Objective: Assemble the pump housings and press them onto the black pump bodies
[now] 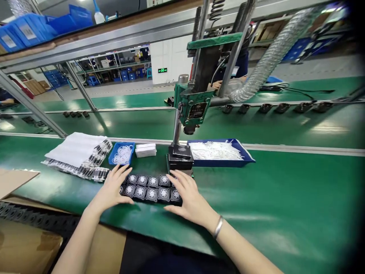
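Observation:
Two rows of small black cooling fans with white swirl centres stand packed side by side on the green table. My left hand is at their left end, fingers spread over the far side and thumb at the near edge. At the right end my right hand spans the rows likewise, fingers apart, covering the end fans. Whether either hand presses on the fans I cannot tell. Just behind the right fingers is the black base of a green hand press.
A blue tray of white strips lies right of the press. Left of it are a white stack, a blue bin of white rings and layered sheets with parts. Cardboard sits far left. A conveyor runs behind.

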{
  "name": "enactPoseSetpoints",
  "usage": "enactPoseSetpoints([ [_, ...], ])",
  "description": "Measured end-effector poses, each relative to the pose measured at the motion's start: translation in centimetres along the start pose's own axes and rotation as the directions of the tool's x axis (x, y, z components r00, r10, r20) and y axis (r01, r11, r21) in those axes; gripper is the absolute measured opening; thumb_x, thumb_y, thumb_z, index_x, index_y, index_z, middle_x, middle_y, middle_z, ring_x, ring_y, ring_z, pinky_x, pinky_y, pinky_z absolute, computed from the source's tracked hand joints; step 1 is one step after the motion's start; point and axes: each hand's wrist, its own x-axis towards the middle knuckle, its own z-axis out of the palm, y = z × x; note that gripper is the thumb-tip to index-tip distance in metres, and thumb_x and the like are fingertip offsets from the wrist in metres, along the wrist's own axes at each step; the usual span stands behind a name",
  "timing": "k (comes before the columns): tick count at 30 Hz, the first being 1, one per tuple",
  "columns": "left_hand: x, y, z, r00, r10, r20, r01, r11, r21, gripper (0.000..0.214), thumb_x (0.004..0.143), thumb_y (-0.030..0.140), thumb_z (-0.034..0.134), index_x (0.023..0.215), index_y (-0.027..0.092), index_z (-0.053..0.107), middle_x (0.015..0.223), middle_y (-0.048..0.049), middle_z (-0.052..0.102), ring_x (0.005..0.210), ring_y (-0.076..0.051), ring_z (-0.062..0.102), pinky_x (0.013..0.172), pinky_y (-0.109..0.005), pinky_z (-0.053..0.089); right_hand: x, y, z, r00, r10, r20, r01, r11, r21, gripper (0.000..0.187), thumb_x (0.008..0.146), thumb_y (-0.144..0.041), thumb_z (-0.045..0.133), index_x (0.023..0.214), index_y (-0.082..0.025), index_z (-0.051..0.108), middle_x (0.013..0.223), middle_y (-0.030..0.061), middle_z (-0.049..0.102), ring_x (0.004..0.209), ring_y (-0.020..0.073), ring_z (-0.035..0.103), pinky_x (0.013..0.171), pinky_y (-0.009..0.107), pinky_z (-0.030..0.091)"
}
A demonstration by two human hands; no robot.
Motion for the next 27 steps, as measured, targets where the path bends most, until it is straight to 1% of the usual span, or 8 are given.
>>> enactPoseSetpoints([
  [2, 0.6, 0.3, 0.9, 0.998, 0.033, 0.049, -0.031, 0.998, -0.047, 0.111, 0.054, 0.053, 0.09, 0.149, 0.029, 0.038, 0.156, -0.0135, 0.039, 0.148, -0.042, 0.02, 0.118, -0.063, 0.023, 1.0, -0.8, 0.3, 0.997, -0.006, 0.072, 0.008, 1.0, -0.03, 0.093, 0.076, -0.059, 0.075, 0.15, -0.021, 0.034, 0.15, 0.0189, 0.041, 0.139, 0.0374, 0.036, 0.112, 0.061, 0.033],
  [4, 1.0, 0.6, 1.6, 0.996, 0.05, 0.07, -0.043, 0.994, -0.103, 0.107, 0.055, 0.053, 0.09, 0.148, 0.028, 0.041, 0.153, -0.0139, 0.044, 0.146, -0.041, 0.027, 0.116, -0.061, 0.029, 1.7, -1.4, 0.7, 0.992, 0.015, 0.124, -0.007, 0.998, -0.063, 0.09, 0.077, -0.059, 0.075, 0.148, -0.02, 0.038, 0.149, 0.0188, 0.044, 0.136, 0.0383, 0.039, 0.11, 0.062, 0.033],
  [8, 1.1, 1.7, 2.6, 0.997, 0.041, 0.057, -0.034, 0.992, -0.118, 0.099, 0.062, 0.052, 0.087, 0.146, 0.027, 0.043, 0.146, -0.0124, 0.051, 0.138, -0.037, 0.039, 0.113, -0.056, 0.037, 1.8, -1.6, 0.9, 0.989, 0.053, 0.136, -0.039, 0.993, -0.108, 0.076, 0.083, -0.056, 0.07, 0.145, -0.02, 0.043, 0.148, 0.0178, 0.046, 0.133, 0.0384, 0.041, 0.105, 0.059, 0.035],
  [11, 1.0, 3.3, 3.5, 0.999, 0.03, 0.033, -0.026, 0.994, -0.107, 0.093, 0.064, 0.052, 0.085, 0.144, 0.026, 0.045, 0.143, -0.0113, 0.055, 0.133, -0.036, 0.042, 0.11, -0.054, 0.04, 0.7, -0.7, -0.1, 0.99, 0.046, 0.131, -0.034, 0.995, -0.093, 0.075, 0.083, -0.055, 0.071, 0.144, -0.021, 0.044, 0.145, 0.0174, 0.049, 0.129, 0.0361, 0.044, 0.104, 0.056, 0.035],
  [15, 1.3, 6.3, 5.3, 1.0, 0.006, 0.001, -0.006, 0.994, -0.112, 0.091, 0.063, 0.051, 0.086, 0.141, 0.026, 0.048, 0.14, -0.0107, 0.056, 0.13, -0.038, 0.043, 0.107, -0.054, 0.041, -1.3, 0.9, -2.0, 0.989, 0.04, 0.142, -0.029, 0.997, -0.077, 0.079, 0.08, -0.057, 0.073, 0.143, -0.02, 0.043, 0.142, 0.0171, 0.052, 0.127, 0.0329, 0.047, 0.105, 0.053, 0.035],
  [20, 2.2, 9.2, 6.7, 1.0, 0.014, -0.009, -0.014, 0.997, -0.082, 0.084, 0.067, 0.048, 0.084, 0.14, 0.026, 0.049, 0.142, -0.0098, 0.056, 0.133, -0.039, 0.041, 0.109, -0.056, 0.039, -3.1, 2.4, -3.9, 0.985, 0.116, 0.127, -0.106, 0.991, -0.083, 0.093, 0.074, -0.058, 0.078, 0.147, -0.018, 0.038, 0.138, 0.0185, 0.055, 0.126, 0.034, 0.047, 0.103, 0.052, 0.037],
  [23, 2.6, 9.6, 6.8, 1.0, 0.03, 0.0, -0.03, 0.999, -0.029, 0.082, 0.068, 0.048, 0.082, 0.14, 0.028, 0.047, 0.143, -0.0083, 0.055, 0.136, -0.039, 0.038, 0.11, -0.056, 0.038, -3.4, 2.7, -4.2, 0.982, 0.141, 0.124, -0.135, 0.989, -0.061, 0.094, 0.07, -0.059, 0.081, 0.144, -0.018, 0.041, 0.133, 0.0168, 0.058, 0.123, 0.0338, 0.047, 0.103, 0.051, 0.036],
  [27, 2.9, 9.1, 6.9, 0.997, 0.079, 0.017, -0.08, 0.995, 0.063, 0.088, 0.068, 0.049, 0.082, 0.143, 0.028, 0.042, 0.146, -0.0086, 0.051, 0.141, -0.04, 0.033, 0.111, -0.058, 0.036, -3.4, 2.6, -3.9, 0.988, 0.122, 0.092, -0.119, 0.992, -0.037, 0.092, 0.071, -0.063, 0.078, 0.143, -0.02, 0.043, 0.137, 0.0147, 0.056, 0.125, 0.0335, 0.046, 0.105, 0.05, 0.033],
])
